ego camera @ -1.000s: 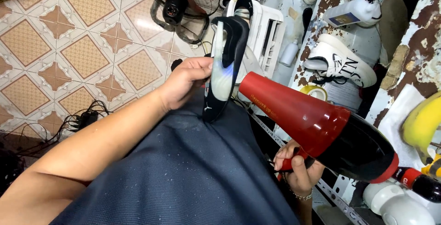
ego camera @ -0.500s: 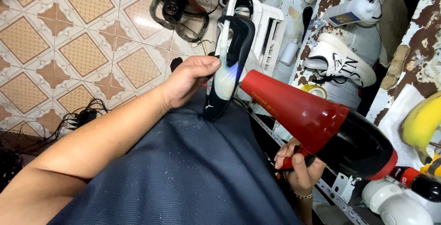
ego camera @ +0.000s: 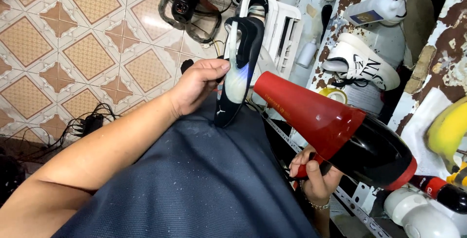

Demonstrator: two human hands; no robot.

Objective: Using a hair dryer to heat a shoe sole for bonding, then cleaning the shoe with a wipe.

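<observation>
left hand (ego camera: 197, 85) clenched on black shoe (ego camera: 241, 70), long axis upright, frame centre | right hand (ego camera: 314, 172) grasping red hair dryer (ego camera: 335, 128) (lower right), nozzle aimed up-left at sole, just beside

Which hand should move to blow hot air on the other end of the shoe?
Probably the right hand: it grips the red and black hair dryer, whose nozzle already points at the black shoe. The left hand is occupied holding that shoe upright on the lap.

Bright, even light; sharp, edges slightly warped.
</observation>
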